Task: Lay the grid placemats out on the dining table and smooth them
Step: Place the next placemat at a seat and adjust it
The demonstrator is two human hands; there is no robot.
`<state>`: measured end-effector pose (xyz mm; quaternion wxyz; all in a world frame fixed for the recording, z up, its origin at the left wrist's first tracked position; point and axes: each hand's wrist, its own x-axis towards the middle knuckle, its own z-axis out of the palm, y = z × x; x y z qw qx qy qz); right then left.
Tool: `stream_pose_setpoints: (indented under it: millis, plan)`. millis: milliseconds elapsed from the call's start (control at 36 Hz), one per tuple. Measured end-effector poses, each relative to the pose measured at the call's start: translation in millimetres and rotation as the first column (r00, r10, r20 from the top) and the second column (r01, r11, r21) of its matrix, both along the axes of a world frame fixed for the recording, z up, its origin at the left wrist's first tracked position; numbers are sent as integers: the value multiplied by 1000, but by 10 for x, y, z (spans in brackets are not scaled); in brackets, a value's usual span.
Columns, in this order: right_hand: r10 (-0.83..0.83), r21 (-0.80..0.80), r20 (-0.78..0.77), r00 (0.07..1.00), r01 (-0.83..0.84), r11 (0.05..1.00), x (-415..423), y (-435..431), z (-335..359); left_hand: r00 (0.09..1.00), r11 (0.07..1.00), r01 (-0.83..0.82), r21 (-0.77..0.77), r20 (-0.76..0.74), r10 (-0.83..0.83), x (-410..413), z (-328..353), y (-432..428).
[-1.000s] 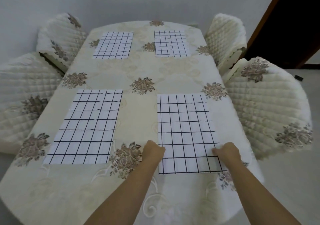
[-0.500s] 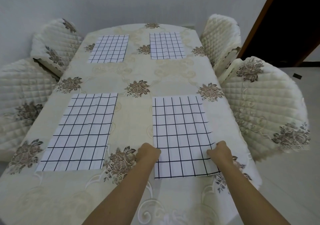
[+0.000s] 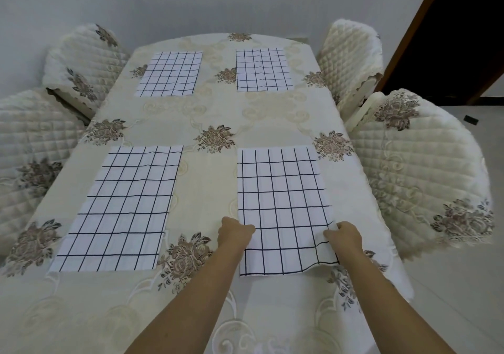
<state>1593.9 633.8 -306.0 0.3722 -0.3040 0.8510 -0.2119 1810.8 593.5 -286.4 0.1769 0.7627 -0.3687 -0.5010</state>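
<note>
Several white placemats with a dark grid lie on the cream floral tablecloth of the dining table [image 3: 207, 190]. The near right placemat [image 3: 281, 198] is gripped by both hands. My left hand [image 3: 234, 232] pinches its left edge and my right hand [image 3: 345, 235] pinches its right edge, near the front. Its near right corner is lifted and wavy. The near left placemat [image 3: 120, 209] lies flat. Two more, the far left placemat [image 3: 170, 74] and the far right placemat [image 3: 263, 70], lie flat at the back.
Quilted cream chairs stand round the table: two on the left [image 3: 81, 61] [image 3: 30, 146] and two on the right [image 3: 351, 59] [image 3: 420, 173]. A dark doorway [image 3: 463, 34] opens at the back right. A grey wall is behind the table.
Both hands have stayed on the near right placemat's side edges. Its near right corner has lifted and rippled, and the view has shifted slightly.
</note>
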Motion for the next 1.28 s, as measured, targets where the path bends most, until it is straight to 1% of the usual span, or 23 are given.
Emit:
stream_pose_setpoints:
  millis: [111, 194, 306, 361, 417, 444, 500, 556, 611, 667, 778, 917, 1194, 1278]
  plan:
    - [-13, -17, 47, 999, 14, 1000, 33, -37, 33, 999, 999, -3, -43, -36, 2, 12, 28, -29]
    - [-31, -31, 68, 997, 34, 999, 48, -62, 36, 999, 997, 49, -51, -10, -50, 32, 22, -70]
    - [-38, -44, 55, 998, 40, 998, 69, -81, 20, 989, 989, 137, -61, 65, -133, 66, 42, -103]
    - [-18, -51, 44, 999, 21, 998, 84, -85, 15, 968, 971, 223, -88, 136, -210, 77, 56, -79]
    - [-11, -62, 50, 999, 14, 998, 89, -84, 14, 911, 923, 368, -115, 243, -333, 97, 43, -20]
    - [-9, -64, 50, 999, 12, 998, 85, -80, 20, 868, 885, 450, -119, 291, -402, 106, 27, 23]
    - [14, -64, 36, 999, -12, 998, 65, -63, 35, 761, 798, 598, -72, 362, -538, 140, -14, 129]
    - [43, -72, 4, 999, -43, 996, 32, -39, 36, 658, 718, 696, -9, 407, -633, 202, -107, 229]
    - [59, -71, -48, 997, -62, 996, -5, -14, 23, 575, 657, 754, 23, 462, -675, 285, -207, 321]
    - [59, -62, -87, 994, -64, 996, -28, 3, 13, 516, 620, 783, 34, 520, -681, 363, -294, 378]
    - [59, -60, -113, 992, -66, 996, -21, 9, 1, 443, 575, 816, 56, 577, -686, 433, -372, 386]
    - [66, -62, -114, 991, -73, 995, 20, 7, 24, 403, 542, 839, 52, 609, -683, 488, -401, 389]
    - [29, -94, -92, 995, -38, 995, 36, -37, 25, 433, 570, 820, 55, 592, -679, 463, -390, 307]
    - [21, -88, -91, 996, -29, 996, 31, -41, 19, 427, 571, 818, 71, 591, -685, 466, -377, 301]
